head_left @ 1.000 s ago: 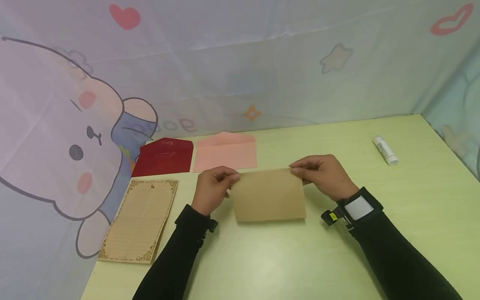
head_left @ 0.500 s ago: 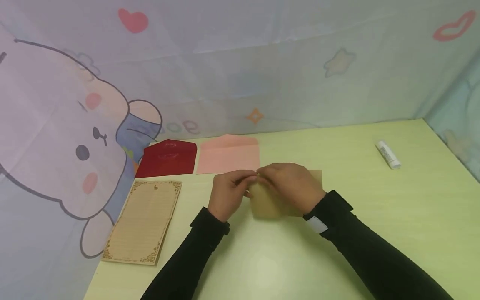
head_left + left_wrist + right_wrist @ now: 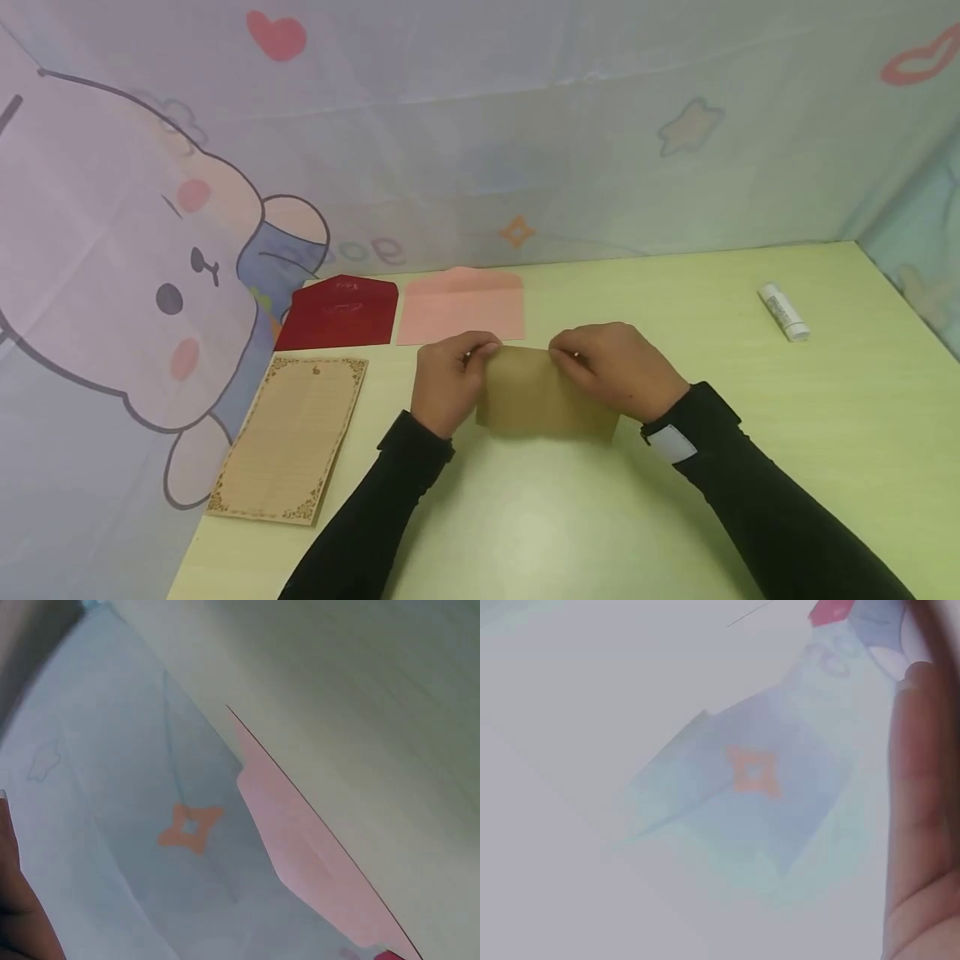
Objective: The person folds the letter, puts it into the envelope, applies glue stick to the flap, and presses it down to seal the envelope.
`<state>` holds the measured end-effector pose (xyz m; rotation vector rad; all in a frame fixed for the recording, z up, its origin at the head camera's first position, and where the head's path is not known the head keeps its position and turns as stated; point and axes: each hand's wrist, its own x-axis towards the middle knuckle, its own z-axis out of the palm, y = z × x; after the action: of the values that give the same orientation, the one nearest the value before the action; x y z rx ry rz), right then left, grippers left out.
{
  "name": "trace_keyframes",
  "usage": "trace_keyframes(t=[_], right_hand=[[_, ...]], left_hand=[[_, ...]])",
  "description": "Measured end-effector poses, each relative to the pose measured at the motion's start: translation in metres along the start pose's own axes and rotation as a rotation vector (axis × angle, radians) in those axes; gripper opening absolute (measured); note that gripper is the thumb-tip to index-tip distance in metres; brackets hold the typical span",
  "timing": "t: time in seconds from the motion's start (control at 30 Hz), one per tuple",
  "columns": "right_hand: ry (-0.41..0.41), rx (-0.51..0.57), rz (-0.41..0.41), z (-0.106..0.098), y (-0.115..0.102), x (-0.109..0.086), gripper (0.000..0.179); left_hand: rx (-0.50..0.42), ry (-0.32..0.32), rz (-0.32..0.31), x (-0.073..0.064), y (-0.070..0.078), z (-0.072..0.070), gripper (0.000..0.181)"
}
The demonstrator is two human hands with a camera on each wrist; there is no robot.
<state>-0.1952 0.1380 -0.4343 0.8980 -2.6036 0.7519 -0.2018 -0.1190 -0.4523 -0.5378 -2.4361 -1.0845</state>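
Note:
Both hands hold a plain tan-brown paper rectangle (image 3: 525,396) by its far edge, over the middle of the table. Whether it is an envelope or a folded sheet I cannot tell. My left hand (image 3: 448,383) pinches its far left corner between thumb and fingers. Farther right on that edge, my right hand (image 3: 626,371) pinches it and covers the far right part. Just beyond the paper lies a pink envelope (image 3: 461,308), flap spread away. The left wrist view shows part of the left hand (image 3: 26,915); the right wrist view catches a blurred finger (image 3: 922,810).
A dark red envelope (image 3: 337,312) lies left of the pink one. Bordered, lined letter paper (image 3: 288,442) is stacked at the table's left. A white glue-stick-like tube (image 3: 784,312) lies far right. A printed cloth (image 3: 450,125) hangs behind the table (image 3: 825,417).
My right hand slid left along the paper's far edge to meet the left hand, then moved partway back right. The left hand kept its grip and shifted slightly right.

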Motion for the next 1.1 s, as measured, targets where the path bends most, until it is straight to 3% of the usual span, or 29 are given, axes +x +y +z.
trace_keyframes(t=[0.17,0.3,0.4,0.5,0.6,0.7,0.77,0.93,1.1], right_hand=[[-0.052,0.072,0.023,-0.015,0.025,-0.018,0.018],[-0.091,0.073,0.049,-0.021,0.034,-0.024,0.015],[-0.101,-0.065,0.043,-0.018,0.028,-0.019,0.014],[-0.090,-0.196,-0.023,-0.007,0.009,-0.004,0.026],[-0.077,-0.219,-0.065,0.008,-0.012,0.011,0.020],[-0.092,-0.212,-0.008,0.015,-0.024,0.018,0.004],[-0.110,-0.199,0.039,0.015,-0.025,0.018,0.019],[-0.110,-0.133,0.071,0.004,-0.010,0.009,0.033],[-0.104,-0.144,0.118,-0.011,0.012,-0.012,0.023]], left_hand=[[0.000,0.025,-0.053,0.004,-0.006,-0.005,0.007],[0.016,-0.004,-0.034,0.004,-0.009,-0.005,0.008],[0.036,-0.025,0.012,0.002,-0.010,-0.001,0.009],[0.052,-0.043,0.061,-0.001,-0.010,0.005,0.009],[0.039,-0.057,0.099,-0.003,-0.005,0.011,0.011],[0.014,-0.051,0.112,-0.005,-0.002,0.016,0.011],[0.011,-0.042,0.115,-0.006,-0.001,0.018,0.010],[0.015,-0.014,0.110,-0.004,-0.004,0.013,0.009],[-0.025,0.034,0.034,-0.002,-0.013,0.008,0.007]])
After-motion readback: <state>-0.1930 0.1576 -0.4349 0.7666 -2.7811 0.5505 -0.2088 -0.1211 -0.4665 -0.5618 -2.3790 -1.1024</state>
